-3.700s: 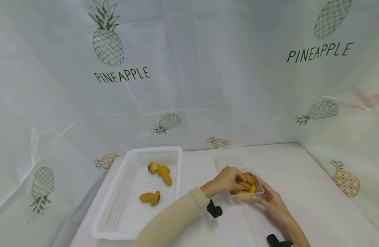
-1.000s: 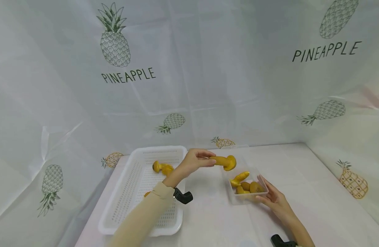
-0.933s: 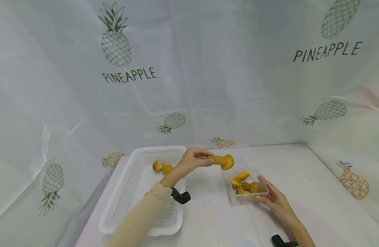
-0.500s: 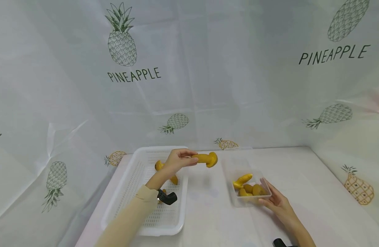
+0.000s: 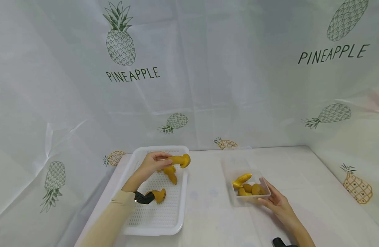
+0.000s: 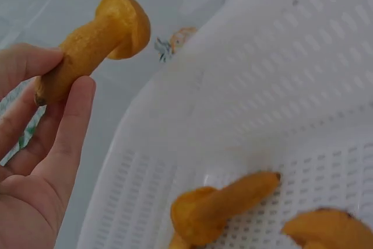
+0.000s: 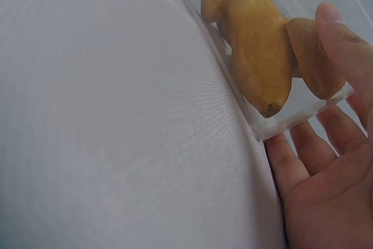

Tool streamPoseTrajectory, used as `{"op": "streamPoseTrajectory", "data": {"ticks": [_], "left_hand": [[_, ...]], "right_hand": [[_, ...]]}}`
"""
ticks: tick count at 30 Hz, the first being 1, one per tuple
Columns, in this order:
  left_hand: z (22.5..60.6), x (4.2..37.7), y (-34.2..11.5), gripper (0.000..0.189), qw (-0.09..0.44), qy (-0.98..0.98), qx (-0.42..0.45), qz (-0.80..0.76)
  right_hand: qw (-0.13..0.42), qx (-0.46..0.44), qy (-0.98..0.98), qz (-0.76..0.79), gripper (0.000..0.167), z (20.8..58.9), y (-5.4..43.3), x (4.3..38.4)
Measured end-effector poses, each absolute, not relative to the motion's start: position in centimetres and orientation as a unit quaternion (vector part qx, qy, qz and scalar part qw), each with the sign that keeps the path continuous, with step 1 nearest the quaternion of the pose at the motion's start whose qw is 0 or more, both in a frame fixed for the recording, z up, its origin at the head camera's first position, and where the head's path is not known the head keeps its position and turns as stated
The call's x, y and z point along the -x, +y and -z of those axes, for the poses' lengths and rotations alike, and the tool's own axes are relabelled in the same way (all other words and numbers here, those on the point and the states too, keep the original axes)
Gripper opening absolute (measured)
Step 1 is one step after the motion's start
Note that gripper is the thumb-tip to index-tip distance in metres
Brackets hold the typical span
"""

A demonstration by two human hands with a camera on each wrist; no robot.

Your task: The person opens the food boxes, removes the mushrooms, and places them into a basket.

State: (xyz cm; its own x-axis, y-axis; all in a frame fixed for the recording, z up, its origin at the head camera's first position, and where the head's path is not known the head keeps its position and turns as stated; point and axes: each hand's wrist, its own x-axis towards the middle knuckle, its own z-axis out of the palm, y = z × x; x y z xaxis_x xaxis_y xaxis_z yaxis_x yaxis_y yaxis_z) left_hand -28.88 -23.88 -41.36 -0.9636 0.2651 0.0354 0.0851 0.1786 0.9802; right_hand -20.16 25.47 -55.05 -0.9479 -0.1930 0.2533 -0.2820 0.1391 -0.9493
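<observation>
My left hand [image 5: 150, 164] pinches a yellow-brown mushroom [image 5: 180, 160] by the end of its stem, above the white slotted basket [image 5: 184, 206]. In the left wrist view the held mushroom's cap [image 6: 129, 26] points away from the thumb and fingertips. Other mushrooms [image 5: 170, 175] lie on the basket floor below. My right hand [image 5: 277, 199] holds the near right corner of a clear plastic box [image 5: 245, 203] that has several mushrooms [image 5: 242, 179] inside. The right wrist view shows the thumb along one wall and the fingers around the other side of the box [image 7: 282, 125].
The box's clear lid [image 5: 235, 158] stretches back on the table behind it. A strip of white-covered table [image 5: 208, 206] runs between basket and box. Behind the table hangs a pale sheet [image 5: 208, 85] printed with pineapples.
My left hand took a mushroom out of the box and carried it left until it was over the basket. The right hand stays at the box. The head view shifted slightly.
</observation>
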Motion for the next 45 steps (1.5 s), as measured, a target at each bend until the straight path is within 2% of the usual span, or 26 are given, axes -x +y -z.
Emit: {"op": "streamPoseTrajectory", "data": {"ticks": [11,20,27,35,45], "left_hand": [[43.4,28.7,-28.9,0.041,0.082,0.788,-0.094,-0.603],[44.2,28.5,-29.9,0.041,0.077,0.78,-0.072,-0.616],[44.4,28.1,-30.1,0.041,0.046,0.799,-0.075,-0.594],[43.7,28.3,-28.9,0.042,0.017,0.804,-0.088,-0.588],[42.1,29.6,-23.7,0.039,0.057,0.791,-0.131,-0.594]], "right_hand": [[0.034,-0.151,-0.76,-0.631,0.077,55.0,25.5,20.2],[0.037,-0.157,-0.761,-0.628,0.078,54.9,25.5,20.2],[0.035,-0.156,-0.76,-0.629,0.078,54.9,25.5,20.1],[0.034,-0.163,-0.743,-0.648,0.077,55.1,25.4,20.0],[0.035,-0.158,-0.748,-0.644,0.076,55.2,25.5,20.1]]}}
